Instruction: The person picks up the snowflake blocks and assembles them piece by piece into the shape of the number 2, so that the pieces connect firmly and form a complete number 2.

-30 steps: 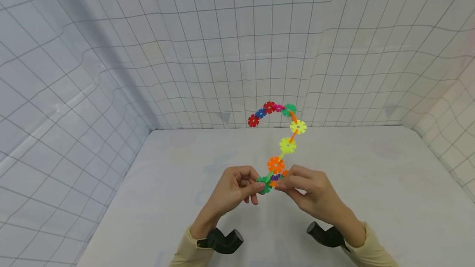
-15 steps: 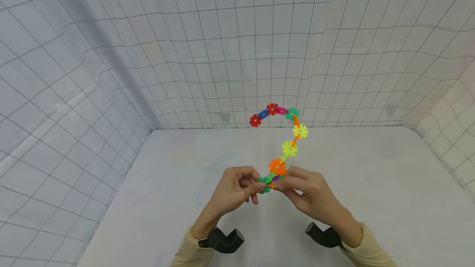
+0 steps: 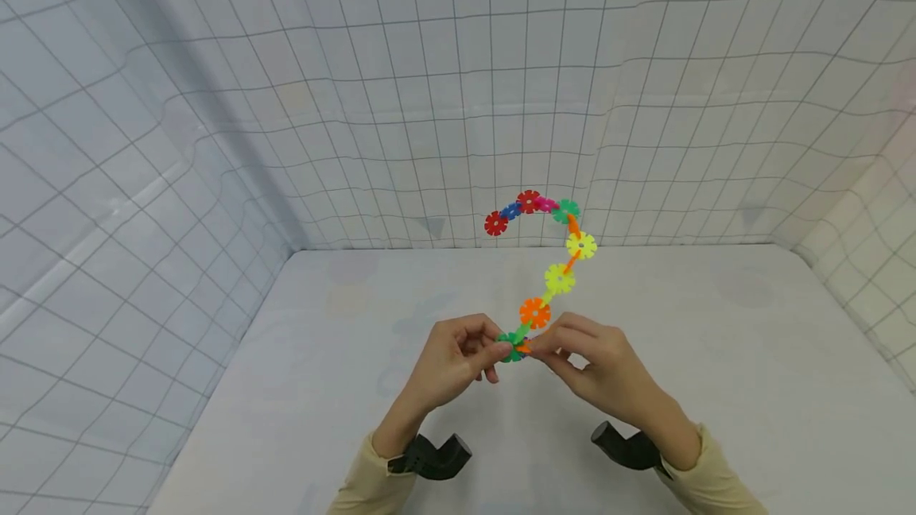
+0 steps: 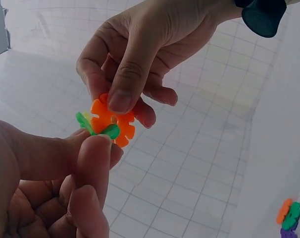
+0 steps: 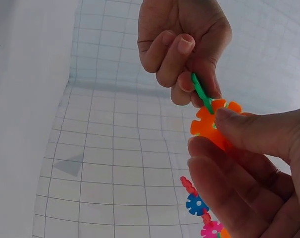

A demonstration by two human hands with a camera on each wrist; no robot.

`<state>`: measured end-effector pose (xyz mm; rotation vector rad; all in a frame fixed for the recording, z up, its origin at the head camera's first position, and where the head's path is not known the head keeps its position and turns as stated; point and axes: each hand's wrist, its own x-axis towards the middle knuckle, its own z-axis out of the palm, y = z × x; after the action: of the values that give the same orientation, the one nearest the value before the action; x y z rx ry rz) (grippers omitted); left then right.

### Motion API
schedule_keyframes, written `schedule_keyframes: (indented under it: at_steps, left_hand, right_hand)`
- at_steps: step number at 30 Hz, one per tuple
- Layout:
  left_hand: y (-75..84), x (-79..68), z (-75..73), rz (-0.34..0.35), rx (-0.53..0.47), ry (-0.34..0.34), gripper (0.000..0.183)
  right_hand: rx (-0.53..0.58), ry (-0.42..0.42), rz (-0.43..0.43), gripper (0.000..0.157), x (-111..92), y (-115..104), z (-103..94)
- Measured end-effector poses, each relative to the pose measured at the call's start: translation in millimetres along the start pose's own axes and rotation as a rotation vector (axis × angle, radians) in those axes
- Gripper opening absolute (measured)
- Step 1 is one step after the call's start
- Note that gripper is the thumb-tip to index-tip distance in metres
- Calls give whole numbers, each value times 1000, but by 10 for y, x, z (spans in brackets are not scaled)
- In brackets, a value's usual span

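My left hand (image 3: 454, 360) pinches a green notched plastic disc (image 3: 510, 349) between thumb and fingers. Facing it, my right hand (image 3: 604, 360) pinches an orange notched disc (image 5: 204, 127) by its edge. The two discs meet edge to edge at an angle, with the green one (image 4: 112, 131) crossing the orange disc's slotted rim in the left wrist view. From the green disc a curved chain of interlocked discs runs forward, through an orange disc (image 3: 535, 313) and a yellow-green disc (image 3: 560, 278), bending left to a red disc (image 3: 495, 223) at its far end.
A white table (image 3: 343, 316) lies under both hands, with grid-patterned sheeting (image 3: 458, 102) rising behind and at the sides. Orange, green and purple discs (image 4: 290, 218) show at the left wrist view's lower right. Each wrist wears a black camera mount (image 3: 432, 458).
Both hands and the chain have shifted slightly, the chain's far end drifting a little right and up. The purple and green discs beside the right fingers are now mostly covered. Both pinches stay.
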<state>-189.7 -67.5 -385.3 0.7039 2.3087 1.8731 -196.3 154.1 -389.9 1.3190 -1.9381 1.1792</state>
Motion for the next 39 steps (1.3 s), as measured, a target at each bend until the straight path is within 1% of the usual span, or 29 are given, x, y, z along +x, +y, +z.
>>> schedule_keyframes:
  at_steps: [2, 5, 7, 9, 13, 17, 20, 23, 26, 29, 33, 39]
  left_hand:
    - [-6, 1, -19, 7, 7, -5, 4]
    - [-18, 2, -56, 11, 28, -4, 4]
    - [-18, -1, -79, 14, 43, 4, 5]
    - [-12, -4, -99, 12, 60, 14, 6]
    - [9, -11, -122, -1, 74, 23, 7]
    - [6, -13, -135, -15, 73, 25, 7]
    - [4, -19, -144, -16, 71, 29, 6]
    - [11, -16, -147, -15, 68, 31, 6]
    - [13, -12, -151, -17, 66, 31, 6]
    - [11, -12, -155, -22, 67, 31, 7]
    - [14, -15, -157, -24, 64, 30, 7]
    - [2, -14, -162, -26, 64, 32, 7]
  right_hand:
    - [34, -26, 27, 15, -1, 12, -25]
    - [67, -77, 106, 16, -7, 45, -86]
    - [63, -104, 156, 13, -16, 86, -133]
    - [29, -130, 211, 10, -34, 142, -174]
    - [-65, -185, 327, 18, -94, 284, -195]
    - [-146, -306, 494, 12, -192, 455, -117]
    - [-212, -403, 603, 11, -317, 593, -24]
    - [-279, -466, 710, 22, -475, 716, 49]
    - [-323, -495, 812, 34, -602, 798, 110]
    - [-341, -496, 861, 39, -667, 841, 166]
    - [-333, -476, 861, 38, -670, 841, 207]
    - [-259, -486, 874, 36, -639, 832, 222]
